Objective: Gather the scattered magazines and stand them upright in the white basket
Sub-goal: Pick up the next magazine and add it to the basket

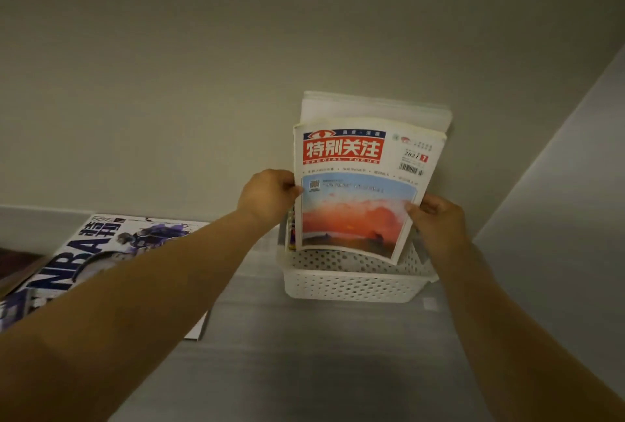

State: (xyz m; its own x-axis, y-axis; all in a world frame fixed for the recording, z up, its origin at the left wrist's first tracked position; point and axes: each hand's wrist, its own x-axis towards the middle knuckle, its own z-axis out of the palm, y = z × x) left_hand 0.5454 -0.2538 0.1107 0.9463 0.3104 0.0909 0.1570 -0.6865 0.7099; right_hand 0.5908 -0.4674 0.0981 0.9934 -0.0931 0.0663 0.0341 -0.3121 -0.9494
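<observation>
A magazine with a red title block and a sunset picture (358,191) stands upright, its lower edge just inside the white perforated basket (351,283). My left hand (267,196) grips its left edge and my right hand (436,222) grips its right edge. Behind it a taller pale magazine (372,110) stands in the basket against the wall. More spines (291,232) show at the basket's left side. An NBA magazine (101,252) lies flat on the grey surface to the left, partly hidden by my left forearm.
The basket sits at the back of a grey tabletop (304,354), close to the beige wall (203,66) and a corner on the right. A dark item (17,266) lies at the far left edge, under the NBA magazine.
</observation>
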